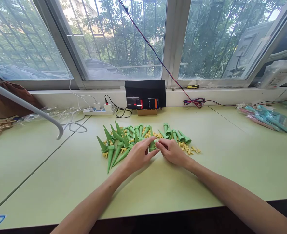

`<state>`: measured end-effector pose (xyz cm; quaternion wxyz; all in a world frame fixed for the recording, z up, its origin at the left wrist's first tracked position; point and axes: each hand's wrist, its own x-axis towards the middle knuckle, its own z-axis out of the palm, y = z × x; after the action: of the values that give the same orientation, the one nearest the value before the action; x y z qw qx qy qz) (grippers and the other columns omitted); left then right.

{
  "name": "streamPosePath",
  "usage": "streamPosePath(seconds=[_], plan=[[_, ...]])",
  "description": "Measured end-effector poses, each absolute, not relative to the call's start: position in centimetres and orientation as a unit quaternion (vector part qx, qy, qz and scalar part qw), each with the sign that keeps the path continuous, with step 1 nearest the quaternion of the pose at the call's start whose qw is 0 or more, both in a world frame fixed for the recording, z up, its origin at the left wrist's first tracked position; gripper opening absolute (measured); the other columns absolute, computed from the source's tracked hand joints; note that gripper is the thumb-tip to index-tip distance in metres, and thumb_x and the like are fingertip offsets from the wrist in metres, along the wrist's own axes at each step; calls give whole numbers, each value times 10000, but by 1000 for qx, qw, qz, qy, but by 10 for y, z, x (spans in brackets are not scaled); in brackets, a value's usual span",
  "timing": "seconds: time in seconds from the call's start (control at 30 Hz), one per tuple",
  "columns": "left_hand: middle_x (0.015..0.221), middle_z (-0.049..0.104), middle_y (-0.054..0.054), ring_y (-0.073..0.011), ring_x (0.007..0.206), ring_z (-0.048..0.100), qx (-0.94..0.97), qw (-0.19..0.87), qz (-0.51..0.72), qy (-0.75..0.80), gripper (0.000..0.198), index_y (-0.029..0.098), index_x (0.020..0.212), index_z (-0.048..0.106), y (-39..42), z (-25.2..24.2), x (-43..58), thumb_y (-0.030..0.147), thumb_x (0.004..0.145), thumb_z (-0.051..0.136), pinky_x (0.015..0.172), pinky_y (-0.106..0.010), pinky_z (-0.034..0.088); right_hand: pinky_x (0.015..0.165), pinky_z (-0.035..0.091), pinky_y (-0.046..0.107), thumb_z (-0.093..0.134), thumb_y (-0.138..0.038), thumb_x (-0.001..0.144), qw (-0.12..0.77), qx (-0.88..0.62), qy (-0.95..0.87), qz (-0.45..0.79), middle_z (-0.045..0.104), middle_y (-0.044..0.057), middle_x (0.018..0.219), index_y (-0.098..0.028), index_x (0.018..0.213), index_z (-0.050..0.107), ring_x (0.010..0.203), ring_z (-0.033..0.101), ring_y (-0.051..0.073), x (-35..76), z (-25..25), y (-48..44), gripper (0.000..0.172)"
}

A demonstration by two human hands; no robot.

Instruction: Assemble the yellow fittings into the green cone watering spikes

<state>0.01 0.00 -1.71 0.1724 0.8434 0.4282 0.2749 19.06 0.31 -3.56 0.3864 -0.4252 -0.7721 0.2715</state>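
My left hand point(140, 152) has its thumb and fingers around a green plastic watering spike point(152, 145), which stands with its point up. Close against that spike, my right hand point(173, 151) is pinched, and a small pale bit shows at its fingertips, too small to name. Many green spikes point(110, 155) with ribbed caps lie in a heap to the left, tips pointing various ways. More green cones point(181, 137) lie beyond my right hand, some with hollow ends facing me. Small yellow T-shaped plastic pieces point(187, 149) are scattered beside and among them.
A phone point(147, 103) showing a timer leans on a black tablet point(145, 87) behind the heap. A power strip point(98, 111) with cables sits back left. A white curved bar point(31, 104) crosses the left side. Bagged items point(267, 117) lie at right.
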Motion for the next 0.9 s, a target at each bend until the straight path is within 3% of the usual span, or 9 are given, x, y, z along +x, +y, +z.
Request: streamPosePath(seconds=[0.2,0.5,0.9], plan=[[859,599,11,-123,580,560,842,179,292,417,579,256,1456,364,1,-19,-1,386,934,577,597,-243,451,529,268,265,432,-381,1003,383,-436,-763,286,443,-43,522,-205,643,409,504,375,114,190,-34,2,402],[1018,646,-42,-117,572,587,836,173,309,420,596,263,1458,323,4,-23,-2,317,926,587,640,-264,488,515,257,262,455,-392,993,381,-431,-764,291,400,-53,524,-204,640,388,497,345,107,191,-35,3,406],[1115,685,-88,-156,672,632,841,145,309,420,357,206,1282,525,5,-24,-3,248,929,546,707,-303,525,511,254,253,473,-410,981,361,-430,-786,260,402,-53,534,-196,637,425,506,357,101,190,-37,1,408]])
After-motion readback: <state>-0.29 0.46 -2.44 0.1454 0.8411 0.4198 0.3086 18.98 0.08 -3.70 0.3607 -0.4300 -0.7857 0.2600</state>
